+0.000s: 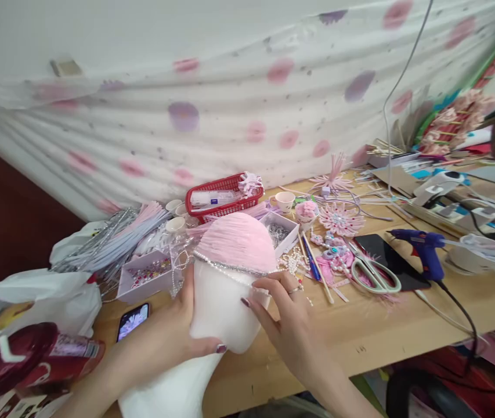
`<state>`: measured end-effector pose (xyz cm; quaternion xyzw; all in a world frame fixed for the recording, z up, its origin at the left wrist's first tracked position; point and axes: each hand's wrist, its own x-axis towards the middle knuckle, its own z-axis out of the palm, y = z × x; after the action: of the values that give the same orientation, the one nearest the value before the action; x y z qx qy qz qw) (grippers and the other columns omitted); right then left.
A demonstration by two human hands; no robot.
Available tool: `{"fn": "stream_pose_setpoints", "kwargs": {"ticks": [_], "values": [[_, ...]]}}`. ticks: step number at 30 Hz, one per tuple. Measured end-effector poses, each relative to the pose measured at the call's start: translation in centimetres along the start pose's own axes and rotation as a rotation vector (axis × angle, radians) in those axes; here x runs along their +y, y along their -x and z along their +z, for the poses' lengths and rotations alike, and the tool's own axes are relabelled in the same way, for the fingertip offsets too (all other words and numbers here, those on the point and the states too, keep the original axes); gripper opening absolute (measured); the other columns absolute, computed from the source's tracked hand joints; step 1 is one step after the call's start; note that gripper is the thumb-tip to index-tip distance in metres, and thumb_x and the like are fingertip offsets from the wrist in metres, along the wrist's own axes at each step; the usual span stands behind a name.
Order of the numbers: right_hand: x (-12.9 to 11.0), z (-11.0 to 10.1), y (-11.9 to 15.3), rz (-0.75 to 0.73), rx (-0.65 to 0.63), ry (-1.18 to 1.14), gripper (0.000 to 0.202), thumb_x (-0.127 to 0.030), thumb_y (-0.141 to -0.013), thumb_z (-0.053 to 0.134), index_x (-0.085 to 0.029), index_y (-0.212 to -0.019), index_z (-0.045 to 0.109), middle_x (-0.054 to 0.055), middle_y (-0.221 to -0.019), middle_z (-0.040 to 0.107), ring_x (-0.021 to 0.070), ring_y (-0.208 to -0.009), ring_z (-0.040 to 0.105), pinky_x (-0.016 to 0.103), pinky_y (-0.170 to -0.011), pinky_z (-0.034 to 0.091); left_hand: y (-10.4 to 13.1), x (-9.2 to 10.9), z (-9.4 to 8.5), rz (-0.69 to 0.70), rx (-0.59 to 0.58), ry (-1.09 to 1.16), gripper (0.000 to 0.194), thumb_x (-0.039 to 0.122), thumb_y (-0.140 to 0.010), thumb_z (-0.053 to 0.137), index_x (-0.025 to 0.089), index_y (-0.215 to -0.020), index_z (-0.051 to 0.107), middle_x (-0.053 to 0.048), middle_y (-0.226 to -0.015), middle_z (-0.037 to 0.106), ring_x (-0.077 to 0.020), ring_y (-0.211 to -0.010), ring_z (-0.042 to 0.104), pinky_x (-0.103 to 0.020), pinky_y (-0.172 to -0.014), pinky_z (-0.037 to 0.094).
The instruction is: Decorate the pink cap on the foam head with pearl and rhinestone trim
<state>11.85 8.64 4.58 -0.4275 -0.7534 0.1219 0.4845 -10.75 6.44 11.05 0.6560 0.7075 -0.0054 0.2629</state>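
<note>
A white foam mannequin head [219, 299] lies tilted in front of me, its neck toward my body. A pink fuzzy cap [236, 241] covers its crown, edged with a silver glittery band. Below that band a thin string of pearl beads [225, 271] runs across the white foam. My left hand [177, 328] grips the head from the left, thumb across the lower foam. On the other side my right hand [284, 305] pinches the bead string's right part against the head, thumb and index finger close together; the fingertips partly hide the beads.
Behind the head stand a red basket [225, 210] and a box of silver pieces [289, 239]. At right lie scissors [375, 276], a black tablet [397, 267] and a blue glue gun [425, 249]. A phone [133, 320] and a lidded cup [51, 360] are at left.
</note>
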Motion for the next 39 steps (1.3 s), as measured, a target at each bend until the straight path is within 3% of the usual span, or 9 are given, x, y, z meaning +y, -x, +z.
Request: {"fn": "stream_pose_setpoints", "kwargs": {"ticks": [3,7,14,19,23,30,35,39], "values": [[0.7,1.2,0.7,0.032,0.031,0.017,0.006,-0.02,-0.102,0.054,-0.025,-0.1,0.057,0.005,-0.098,0.063,0.0203,-0.088,0.066,0.03,-0.072,0.054,0.4,1.0,-0.5,-0.032,-0.093,0.023,0.131,0.049,-0.08,0.069,0.005,-0.159,-0.025,-0.03,-0.15,0.055,-0.0383,-0.132,0.063,-0.047,-0.107,0.05],[0.7,1.1,1.2,0.002,0.072,0.004,0.012,-0.016,-0.103,0.05,-0.025,-0.096,0.053,0.004,-0.095,0.063,0.0181,-0.086,0.065,0.028,-0.072,0.053,0.3,1.3,-0.7,-0.02,-0.075,0.001,0.133,0.051,-0.079,0.07,0.002,-0.159,-0.023,-0.03,-0.14,0.064,-0.0418,-0.122,0.069,-0.047,-0.099,0.054],[-0.9,-2.6,-1.0,0.034,-0.108,-0.116,0.016,-0.018,-0.104,0.047,-0.025,-0.089,0.05,-0.004,-0.072,0.062,0.0114,-0.062,0.06,0.021,-0.054,0.045,0.2,1.6,-0.8,-0.004,-0.087,0.049,0.141,0.052,-0.073,0.075,0.006,-0.158,-0.028,-0.027,-0.153,0.054,-0.0402,-0.135,0.061,-0.045,-0.107,0.05],[-0.3,-4.8,-4.4,0.043,-0.119,-0.135,0.016,-0.021,-0.103,0.048,-0.025,-0.088,0.051,-0.006,-0.068,0.056,0.0087,-0.055,0.051,0.019,-0.049,0.041,0.7,1.8,-1.0,-0.012,-0.107,0.09,0.134,0.05,-0.079,0.072,0.009,-0.159,-0.028,-0.024,-0.159,0.047,-0.0396,-0.132,0.062,-0.045,-0.108,0.048],[0.4,-5.3,-5.8,0.062,-0.159,-0.181,0.013,-0.026,-0.101,0.053,-0.025,-0.088,0.054,-0.007,-0.064,0.053,0.0083,-0.05,0.047,0.018,-0.043,0.036,0.6,1.7,-1.1,-0.011,-0.113,0.099,0.136,0.051,-0.077,0.073,0.011,-0.158,-0.029,-0.023,-0.168,0.031,-0.0398,-0.136,0.058,-0.045,-0.111,0.046],[1.4,-5.4,-5.5,0.081,-0.198,-0.177,0.011,-0.028,-0.094,0.061,-0.023,-0.085,0.066,-0.003,-0.06,0.063,0.0101,-0.047,0.05,0.021,-0.042,0.037,0.5,1.7,-1.4,-0.049,-0.135,0.134,0.141,0.051,-0.073,0.076,0.014,-0.159,-0.03,-0.021,-0.172,0.023,-0.0399,-0.147,0.046,-0.046,-0.115,0.043],[2.2,-4.8,-5.1,0.197,-0.213,-0.264,0.014,-0.032,-0.094,0.061,-0.022,-0.088,0.068,-0.001,-0.062,0.065,0.0121,-0.05,0.054,0.022,-0.044,0.04,0.4,1.7,-1.2,-0.04,-0.123,0.14,0.141,0.048,-0.074,0.076,0.013,-0.158,-0.031,-0.023,-0.165,0.039,-0.0386,-0.139,0.057,-0.042,-0.106,0.05],[2.4,-4.3,-4.7,0.235,-0.21,-0.3,0.021,-0.038,-0.095,0.062,-0.021,-0.084,0.068,0.0,-0.061,0.061,0.0121,-0.051,0.05,0.023,-0.045,0.038,0.4,1.7,-1.1,-0.061,-0.116,0.061,0.136,0.048,-0.076,0.074,0.006,-0.159,-0.025,-0.03,-0.153,0.053,-0.0416,-0.129,0.064,-0.044,-0.1,0.052]]}}
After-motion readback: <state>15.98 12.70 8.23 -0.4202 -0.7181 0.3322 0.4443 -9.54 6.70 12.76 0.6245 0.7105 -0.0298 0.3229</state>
